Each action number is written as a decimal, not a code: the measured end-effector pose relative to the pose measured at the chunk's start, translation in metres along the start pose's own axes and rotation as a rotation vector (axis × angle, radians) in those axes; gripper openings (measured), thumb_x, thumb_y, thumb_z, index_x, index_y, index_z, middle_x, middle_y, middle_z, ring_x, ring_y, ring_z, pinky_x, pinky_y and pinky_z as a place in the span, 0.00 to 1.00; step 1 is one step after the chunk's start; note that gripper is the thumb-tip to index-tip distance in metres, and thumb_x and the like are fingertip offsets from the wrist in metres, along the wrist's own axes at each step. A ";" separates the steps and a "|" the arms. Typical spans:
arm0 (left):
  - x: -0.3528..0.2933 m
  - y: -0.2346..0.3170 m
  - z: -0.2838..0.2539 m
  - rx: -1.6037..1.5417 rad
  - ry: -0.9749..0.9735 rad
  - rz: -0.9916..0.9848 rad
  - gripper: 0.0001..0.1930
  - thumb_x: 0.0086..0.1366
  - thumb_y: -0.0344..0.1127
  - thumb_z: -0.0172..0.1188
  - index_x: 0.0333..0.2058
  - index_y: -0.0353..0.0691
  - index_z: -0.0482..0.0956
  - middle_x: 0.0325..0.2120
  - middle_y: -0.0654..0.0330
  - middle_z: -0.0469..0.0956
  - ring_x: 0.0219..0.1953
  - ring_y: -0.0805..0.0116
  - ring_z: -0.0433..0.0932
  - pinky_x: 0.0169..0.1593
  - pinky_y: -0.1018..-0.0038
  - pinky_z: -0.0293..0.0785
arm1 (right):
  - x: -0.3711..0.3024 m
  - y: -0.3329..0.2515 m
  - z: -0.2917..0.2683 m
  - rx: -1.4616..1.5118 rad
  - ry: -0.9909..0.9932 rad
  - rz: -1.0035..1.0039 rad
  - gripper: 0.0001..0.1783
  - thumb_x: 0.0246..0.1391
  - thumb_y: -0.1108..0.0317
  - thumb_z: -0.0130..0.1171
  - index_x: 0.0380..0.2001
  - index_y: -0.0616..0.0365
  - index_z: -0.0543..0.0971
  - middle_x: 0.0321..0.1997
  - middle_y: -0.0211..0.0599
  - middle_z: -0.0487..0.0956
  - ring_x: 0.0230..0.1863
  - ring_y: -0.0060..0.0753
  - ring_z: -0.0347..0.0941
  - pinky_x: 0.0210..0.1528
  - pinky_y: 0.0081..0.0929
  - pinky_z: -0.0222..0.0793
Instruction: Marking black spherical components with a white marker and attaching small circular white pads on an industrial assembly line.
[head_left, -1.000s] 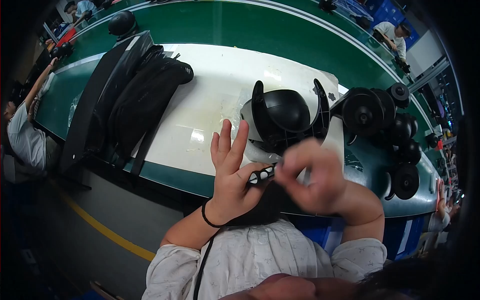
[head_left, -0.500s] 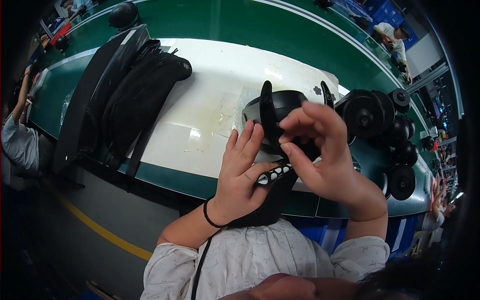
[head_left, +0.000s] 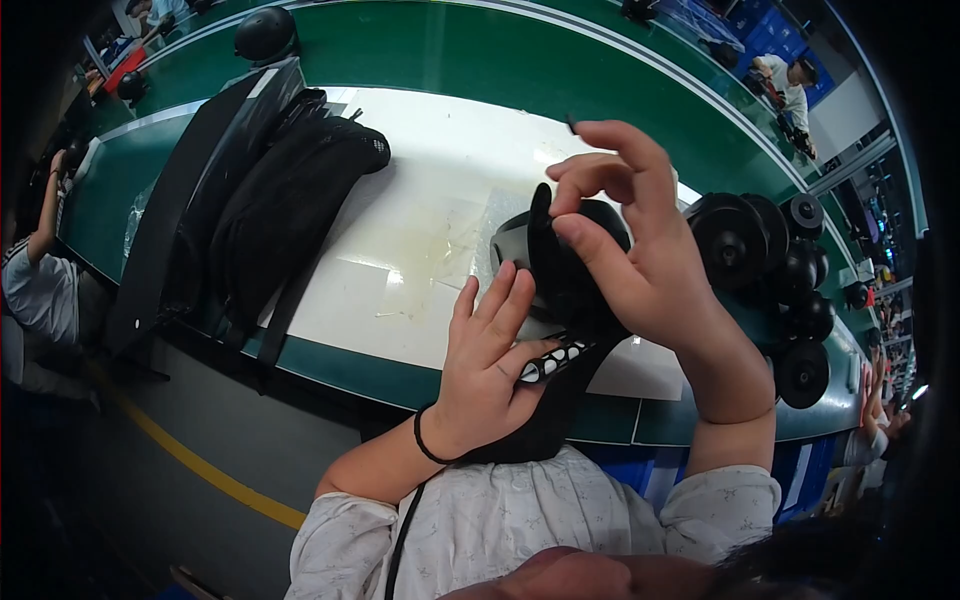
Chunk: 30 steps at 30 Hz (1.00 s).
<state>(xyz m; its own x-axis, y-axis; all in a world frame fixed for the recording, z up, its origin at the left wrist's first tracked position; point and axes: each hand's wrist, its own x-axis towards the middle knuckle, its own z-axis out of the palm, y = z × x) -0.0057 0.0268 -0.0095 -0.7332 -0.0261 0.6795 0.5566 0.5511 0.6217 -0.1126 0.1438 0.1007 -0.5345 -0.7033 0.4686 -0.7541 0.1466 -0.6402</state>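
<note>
A black-and-grey helmet sits tilted at the near edge of the bench. A black horn-shaped piece rises from its front. My left hand lies against the near-left side, three fingers stretched along the shell. A black strip with white ovals lies between its index finger and thumb. My right hand is beside the horn, thumb and a bent finger nearly together at its edge; anything between them is too small to make out. A small dark tip shows at its raised index finger.
A black fabric bag and a long black padded panel lie to the left. Several round black parts are stacked on the right. White board covers part of the green bench. Another black helmet stands at the far left.
My right hand has moved up and slightly left against the horn, its index finger lifting. A second horn, seen before on the right, is now hidden. The left hand keeps its place.
</note>
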 end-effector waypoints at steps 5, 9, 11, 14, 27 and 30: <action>0.000 -0.001 -0.001 -0.013 0.003 -0.003 0.14 0.38 0.27 0.60 0.29 0.38 0.76 0.56 0.47 0.57 0.60 0.47 0.54 0.57 0.49 0.46 | 0.003 0.003 0.008 -0.010 -0.032 0.124 0.27 0.47 0.79 0.52 0.52 0.60 0.57 0.31 0.35 0.71 0.46 0.30 0.67 0.53 0.30 0.57; 0.001 0.001 -0.003 -0.015 -0.018 0.001 0.14 0.38 0.27 0.60 0.29 0.38 0.76 0.57 0.47 0.57 0.60 0.47 0.54 0.57 0.49 0.46 | -0.009 -0.003 0.005 -0.472 0.019 -0.184 0.29 0.44 0.81 0.54 0.52 0.57 0.60 0.39 0.36 0.76 0.41 0.31 0.72 0.53 0.34 0.54; 0.001 -0.001 -0.002 -0.017 0.006 -0.013 0.13 0.38 0.27 0.60 0.29 0.39 0.76 0.57 0.48 0.57 0.60 0.48 0.53 0.57 0.49 0.45 | -0.011 -0.015 -0.003 -0.655 -0.128 -0.231 0.31 0.44 0.77 0.56 0.53 0.57 0.58 0.45 0.35 0.75 0.50 0.31 0.68 0.57 0.39 0.48; -0.001 -0.004 -0.001 -0.003 -0.004 -0.010 0.13 0.38 0.27 0.60 0.29 0.39 0.76 0.57 0.48 0.56 0.60 0.48 0.53 0.58 0.50 0.45 | -0.016 -0.016 -0.016 -0.418 -0.110 -0.089 0.34 0.45 0.73 0.58 0.54 0.58 0.55 0.48 0.39 0.73 0.56 0.35 0.63 0.59 0.38 0.46; -0.001 -0.002 0.001 -0.024 0.033 -0.022 0.11 0.42 0.27 0.64 0.28 0.38 0.77 0.58 0.48 0.55 0.60 0.46 0.53 0.58 0.52 0.46 | -0.036 0.038 -0.050 0.215 0.118 0.376 0.04 0.53 0.68 0.48 0.27 0.56 0.69 0.54 0.46 0.67 0.65 0.43 0.46 0.61 0.37 0.40; -0.002 -0.003 0.003 -0.025 0.029 -0.022 0.11 0.42 0.27 0.64 0.28 0.38 0.77 0.58 0.48 0.54 0.60 0.46 0.53 0.57 0.52 0.47 | -0.037 0.040 -0.055 0.237 0.114 0.427 0.05 0.53 0.68 0.48 0.27 0.57 0.69 0.53 0.47 0.67 0.64 0.43 0.48 0.61 0.36 0.41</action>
<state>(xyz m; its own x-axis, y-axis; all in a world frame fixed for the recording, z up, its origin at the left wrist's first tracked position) -0.0072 0.0280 -0.0135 -0.7339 -0.0618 0.6764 0.5506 0.5290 0.6458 -0.1436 0.2142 0.0912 -0.8249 -0.5324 0.1901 -0.3590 0.2335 -0.9037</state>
